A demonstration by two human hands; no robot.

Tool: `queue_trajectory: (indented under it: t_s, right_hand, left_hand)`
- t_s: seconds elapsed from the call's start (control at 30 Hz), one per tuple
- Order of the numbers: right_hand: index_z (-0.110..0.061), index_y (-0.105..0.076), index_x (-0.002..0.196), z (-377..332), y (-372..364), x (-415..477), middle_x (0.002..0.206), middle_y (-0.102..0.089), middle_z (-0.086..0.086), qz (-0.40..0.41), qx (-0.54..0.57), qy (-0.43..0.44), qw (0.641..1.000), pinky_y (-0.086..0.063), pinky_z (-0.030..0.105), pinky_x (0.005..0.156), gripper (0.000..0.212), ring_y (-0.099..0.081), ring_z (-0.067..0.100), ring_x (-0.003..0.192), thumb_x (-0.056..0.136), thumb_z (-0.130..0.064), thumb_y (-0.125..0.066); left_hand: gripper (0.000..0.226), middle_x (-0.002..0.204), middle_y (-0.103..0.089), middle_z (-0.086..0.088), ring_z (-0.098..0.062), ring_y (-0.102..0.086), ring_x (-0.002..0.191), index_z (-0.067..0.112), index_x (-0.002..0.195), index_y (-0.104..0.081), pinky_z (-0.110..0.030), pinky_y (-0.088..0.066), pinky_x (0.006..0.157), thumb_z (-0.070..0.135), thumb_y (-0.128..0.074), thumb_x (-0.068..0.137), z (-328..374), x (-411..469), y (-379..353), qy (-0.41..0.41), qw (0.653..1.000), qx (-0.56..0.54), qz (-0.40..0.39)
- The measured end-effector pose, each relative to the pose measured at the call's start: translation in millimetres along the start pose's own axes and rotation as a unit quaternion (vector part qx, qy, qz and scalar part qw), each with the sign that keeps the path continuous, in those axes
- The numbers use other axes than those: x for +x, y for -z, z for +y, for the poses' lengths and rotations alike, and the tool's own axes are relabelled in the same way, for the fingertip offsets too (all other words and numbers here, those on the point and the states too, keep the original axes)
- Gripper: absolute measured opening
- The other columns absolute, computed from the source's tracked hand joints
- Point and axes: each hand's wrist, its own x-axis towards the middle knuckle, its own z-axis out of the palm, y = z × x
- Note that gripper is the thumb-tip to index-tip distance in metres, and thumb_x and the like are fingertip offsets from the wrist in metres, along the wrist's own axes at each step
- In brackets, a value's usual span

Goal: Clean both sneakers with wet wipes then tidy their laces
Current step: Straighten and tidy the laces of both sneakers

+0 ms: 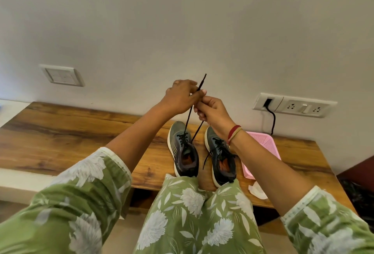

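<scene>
The wooden desk [81, 136] carries the left sneaker [183, 152] and the right sneaker [220, 158] side by side, toes toward twelve o'clock. A pink tray [261, 144] lies at their three o'clock and a crumpled wipe [257, 190] at five.

A wooden table [60, 132] with strong dark grain runs along a plain pale wall [182, 21]. On the wall at the left, above the table, is a white switch plate [61, 75]. At the right, lower on the wall, is a long white socket panel [294, 105], and a black cable [273, 120] hangs from its left end down to the far edge of the table. A pink perforated plastic tray [263, 144] lies on the right part of the table, just below the cable.
</scene>
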Motion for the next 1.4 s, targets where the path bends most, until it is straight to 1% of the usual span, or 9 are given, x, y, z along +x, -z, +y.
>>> queue_trajectory:
  t_s: [0.13, 0.37, 0.5, 0.63, 0.8, 0.9, 1.1, 1.23, 1.4]
  right_hand:
    - [-0.011, -0.063, 0.082, -2, 8, 0, 0.066, -0.049, 0.002, -0.05, 0.038, -0.027, 0.998, -0.029, 0.017, 0.047, 0.021, -0.036, 0.005, 0.049, 0.096, -0.005, -0.048]
    - [-0.003, -0.059, 0.081, -6, 18, 3, 0.057, -0.047, -0.004, -0.05, 0.023, -0.03, 0.998, -0.031, 0.016, 0.046, 0.02, -0.035, 0.005, 0.048, 0.095, -0.017, -0.053]
    - [0.012, -0.058, 0.085, -12, 24, 1, 0.06, -0.049, 0.0, -0.13, -0.1, -0.012, 0.986, -0.037, 0.017, 0.052, 0.027, -0.041, 0.007, 0.052, 0.093, -0.013, -0.055]
    - [-0.004, -0.073, 0.091, -14, 33, 6, 0.076, -0.06, 0.004, -0.128, -0.427, 0.121, 0.887, -0.038, 0.021, 0.064, 0.014, -0.052, 0.008, 0.065, 0.083, -0.015, -0.069]
    - [-0.013, -0.075, 0.095, 2, 28, 7, 0.084, -0.065, 0.009, -0.032, -0.516, 0.314, 0.796, -0.048, 0.029, 0.061, 0.016, -0.062, 0.025, 0.07, 0.083, -0.01, -0.065]
    - [-0.009, -0.075, 0.093, 7, 25, 5, 0.086, -0.067, 0.01, 0.021, -0.467, 0.328, 0.821, -0.051, 0.031, 0.063, 0.018, -0.064, 0.025, 0.072, 0.081, -0.006, -0.061]
    - [-0.01, -0.075, 0.094, 13, 26, 8, 0.09, -0.066, 0.005, 0.044, -0.355, 0.291, 0.887, -0.045, 0.009, 0.072, 0.015, -0.059, 0.005, 0.08, 0.08, -0.006, -0.069]
    - [-0.014, -0.073, 0.089, 11, 26, 12, 0.092, -0.064, 0.0, 0.105, -0.149, 0.179, 0.967, -0.052, 0.019, 0.074, 0.019, -0.06, 0.003, 0.089, 0.073, -0.006, -0.077]
    - [-0.015, -0.067, 0.086, 15, 30, 8, 0.09, -0.069, -0.003, 0.101, 0.034, 0.025, 0.994, -0.051, 0.024, 0.07, 0.007, -0.063, 0.006, 0.084, 0.085, -0.009, -0.066]
  left_hand:
    - [0.046, 0.083, -0.069, -0.008, -0.023, -0.064, 0.082, 0.011, 0.096, -0.072, -0.039, -0.051, 0.078, 0.047, -0.043, 0.097, -2, 1, 6, 0.019, 0.998, -0.059, -0.021]
    - [0.086, 0.082, -0.068, -0.009, -0.022, -0.067, 0.082, 0.004, 0.093, -0.065, -0.041, -0.047, 0.092, 0.069, -0.009, 0.09, -7, -13, 1, 0.086, 0.945, -0.256, -0.185]
    - [0.076, 0.062, -0.052, -0.003, -0.016, -0.055, 0.063, 0.005, 0.084, -0.059, -0.032, -0.048, 0.074, 0.063, -0.01, 0.095, -22, -19, -12, 0.136, 0.91, -0.349, -0.176]
    - [0.047, 0.055, -0.052, 0.0, -0.014, -0.053, 0.054, 0.011, 0.077, -0.057, -0.031, -0.049, 0.071, 0.044, -0.036, 0.101, -26, -17, -9, 0.175, 0.903, -0.372, -0.126]
    - [0.018, 0.061, -0.062, 0.001, -0.009, -0.06, 0.058, 0.013, 0.111, -0.056, -0.024, -0.05, 0.064, 0.01, -0.041, 0.101, -20, -27, -12, 0.13, 0.892, -0.391, -0.185]
    - [0.05, 0.075, -0.071, 0.002, -0.011, -0.067, 0.071, 0.026, 0.137, -0.04, -0.027, -0.057, 0.076, 0.0, -0.049, 0.095, -22, -27, -13, 0.09, 0.887, -0.429, -0.143]
    - [0.024, 0.09, -0.069, -0.005, -0.011, -0.069, 0.078, 0.007, 0.112, -0.065, -0.024, -0.055, 0.079, 0.0, -0.054, 0.092, -24, -25, -16, 0.034, 0.928, -0.371, -0.028]
    - [0.015, 0.094, -0.072, -0.006, -0.012, -0.07, 0.08, 0.011, 0.102, -0.071, -0.023, -0.054, 0.081, 0.012, -0.06, 0.092, -30, -27, -11, 0.049, 0.97, -0.224, 0.077]
    - [0.016, 0.087, -0.072, -0.006, -0.014, -0.068, 0.083, 0.01, 0.101, -0.07, -0.028, -0.052, 0.081, 0.019, -0.058, 0.094, -42, -40, -5, 0.047, 0.984, -0.109, 0.13]
